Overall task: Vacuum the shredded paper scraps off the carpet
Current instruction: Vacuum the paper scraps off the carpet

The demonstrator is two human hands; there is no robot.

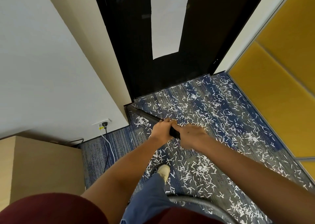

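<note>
Scraps (202,169) blanket most of the carpet (92,155); little looks done. Left hand (161,130) and right hand (190,136) grip the vacuum wand (148,117).

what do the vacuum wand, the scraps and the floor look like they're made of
The wand looks like hard black plastic: smooth, with a dull sheen along its length. The scraps look like thin white paper: short flat strips, some bent. The carpet is a matte woven textile with fine blue and grey ribbed lines; the fibre itself cannot be told.
</note>
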